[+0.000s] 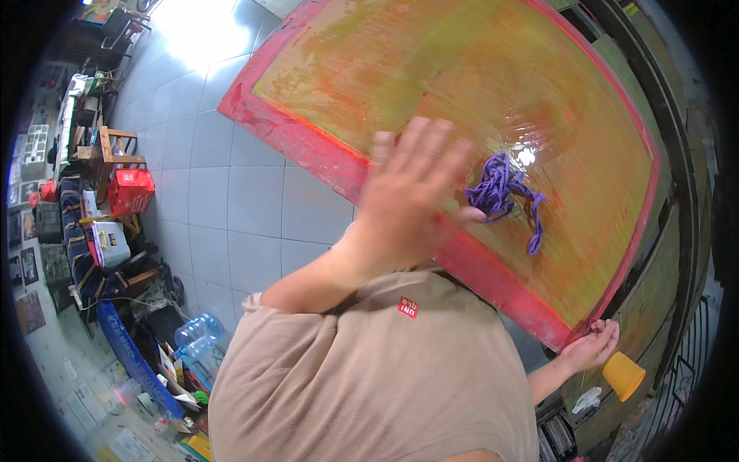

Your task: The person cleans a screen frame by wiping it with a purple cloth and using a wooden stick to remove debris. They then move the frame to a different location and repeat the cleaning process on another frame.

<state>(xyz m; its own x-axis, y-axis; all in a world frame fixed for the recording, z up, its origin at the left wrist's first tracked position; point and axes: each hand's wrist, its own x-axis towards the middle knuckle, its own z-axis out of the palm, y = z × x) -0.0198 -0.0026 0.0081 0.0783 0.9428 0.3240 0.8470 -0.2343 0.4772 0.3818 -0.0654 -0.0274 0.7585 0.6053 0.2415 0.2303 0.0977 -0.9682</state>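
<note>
The flat red-framed, yellow-green panel [362, 85] lies beneath the left hand [408, 192], fingers splayed. The right hand [590, 348] curls at its corner, grip unclear.

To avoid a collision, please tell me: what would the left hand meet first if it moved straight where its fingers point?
Probably the stained yellow-green panel, though the height of the left hand is unclear. The purple cord bundle lies to the right, outside that line.
</note>
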